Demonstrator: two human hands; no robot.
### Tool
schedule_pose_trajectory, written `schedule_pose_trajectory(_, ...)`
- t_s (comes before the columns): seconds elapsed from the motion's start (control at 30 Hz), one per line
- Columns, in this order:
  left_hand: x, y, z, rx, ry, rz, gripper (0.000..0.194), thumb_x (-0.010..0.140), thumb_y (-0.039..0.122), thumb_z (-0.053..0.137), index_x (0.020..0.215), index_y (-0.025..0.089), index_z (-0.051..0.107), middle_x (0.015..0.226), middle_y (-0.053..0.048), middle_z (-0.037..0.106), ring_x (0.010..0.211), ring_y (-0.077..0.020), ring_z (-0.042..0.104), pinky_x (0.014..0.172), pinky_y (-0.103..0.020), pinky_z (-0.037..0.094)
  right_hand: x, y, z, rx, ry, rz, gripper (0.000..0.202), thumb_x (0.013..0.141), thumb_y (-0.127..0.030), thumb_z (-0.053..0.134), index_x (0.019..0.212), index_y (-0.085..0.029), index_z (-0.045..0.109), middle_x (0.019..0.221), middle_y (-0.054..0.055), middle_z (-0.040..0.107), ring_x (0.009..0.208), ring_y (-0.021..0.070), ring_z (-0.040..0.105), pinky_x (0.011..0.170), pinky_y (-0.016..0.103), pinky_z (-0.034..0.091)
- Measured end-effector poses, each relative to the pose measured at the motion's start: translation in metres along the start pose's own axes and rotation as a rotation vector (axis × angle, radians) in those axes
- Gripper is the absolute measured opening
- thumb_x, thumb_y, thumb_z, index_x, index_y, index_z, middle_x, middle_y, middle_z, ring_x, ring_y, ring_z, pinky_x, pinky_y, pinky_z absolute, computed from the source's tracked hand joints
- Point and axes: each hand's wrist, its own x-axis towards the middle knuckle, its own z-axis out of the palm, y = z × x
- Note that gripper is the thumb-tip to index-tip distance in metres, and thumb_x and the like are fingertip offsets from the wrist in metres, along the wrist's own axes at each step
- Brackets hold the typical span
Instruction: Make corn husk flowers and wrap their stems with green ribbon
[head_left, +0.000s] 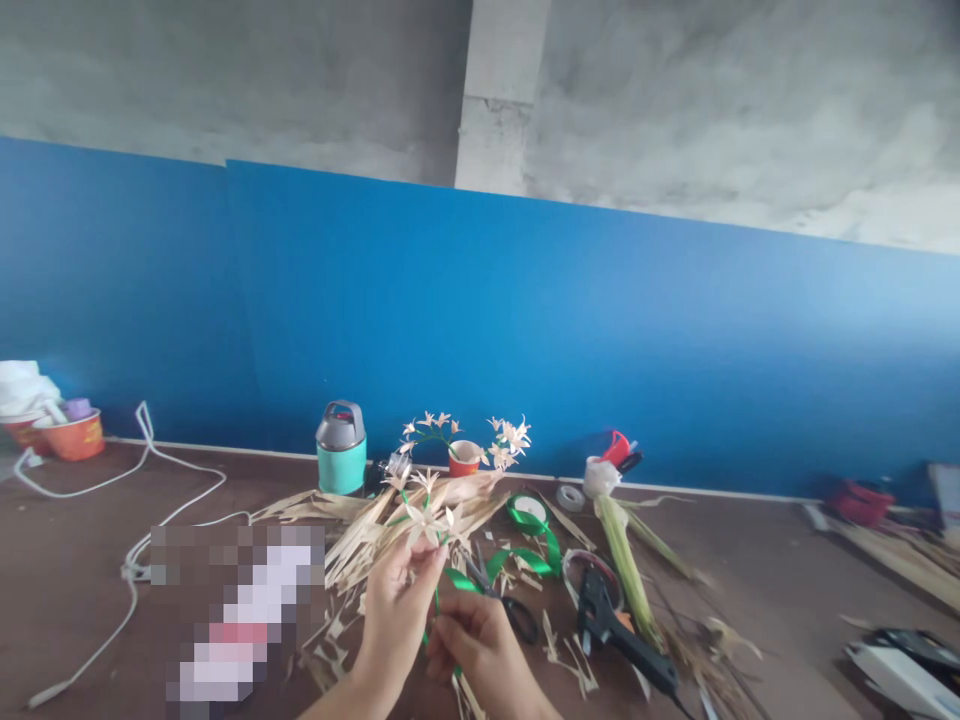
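Observation:
My left hand (401, 600) is closed, thumb and fingers pinching the stem of a spray of pale husk flowers (424, 522) that rises above it. Just below and to the right, my right hand (476, 640) is closed around the lower part of the green-wrapped stem and green ribbon; its fingertips partly hide them. The green ribbon (525, 556) loops back from my hands to its roll (529, 510). Scissors (517, 615) lie beside my right hand, with a black glue gun (619, 635) farther right.
Dried husks (360, 545) and scraps spread over the brown table. Behind stand a teal container (342, 465), a paper cup (464, 460) by more husk flowers (511, 437), and a white cup of tools (601, 478). A white cable (187, 515) runs at left; a blue partition (450, 320) closes the back.

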Motion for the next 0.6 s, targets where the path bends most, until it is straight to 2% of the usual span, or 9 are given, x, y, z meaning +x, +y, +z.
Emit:
schedule_pose_trajectory(0.37,-0.002,0.007,0.0,-0.09,-0.009,-0.069,0.021,0.073,0.037,0.067,0.073,0.016,0.066,0.069,-0.005,0.069,0.071,-0.0229,0.066,0.069,-0.031,0.051,0.002,0.002,0.0,0.018,0.015,-0.002,0.041,0.059,-0.051,0.074,0.06,-0.012,0.058,0.049,0.0,0.057,0.039,0.0088,0.052,0.042,0.021,0.04)
schedule_pose_trajectory(0.43,-0.003,0.007,0.002,-0.175,-0.005,-0.06,0.02,0.071,0.035,0.069,0.08,0.017,0.064,0.076,-0.005,0.07,0.08,-0.0235,0.066,0.075,-0.032,0.051,0.003,0.004,-0.002,0.046,0.024,0.0,0.043,0.057,-0.053,0.075,0.061,-0.013,0.058,0.048,0.0,0.058,0.039,0.0091,0.052,0.041,0.02,0.039)
schedule_pose_trajectory(0.5,-0.004,0.008,0.004,-0.258,0.02,-0.068,0.029,0.069,0.035,0.072,0.092,0.018,0.061,0.085,-0.006,0.07,0.089,-0.024,0.066,0.079,-0.032,0.05,0.005,0.005,-0.004,0.075,0.018,-0.002,0.046,0.056,-0.055,0.075,0.061,-0.013,0.057,0.048,0.0,0.058,0.037,0.0086,0.052,0.04,0.02,0.038)
schedule_pose_trajectory(0.6,-0.006,0.011,0.004,-0.257,0.01,-0.153,0.034,0.072,0.04,0.068,0.096,0.018,0.06,0.085,-0.006,0.07,0.085,-0.0235,0.066,0.074,-0.03,0.05,0.006,0.006,-0.006,0.107,-0.007,0.001,0.048,0.054,-0.056,0.076,0.06,-0.013,0.057,0.047,0.0,0.058,0.036,0.008,0.051,0.04,0.019,0.037)
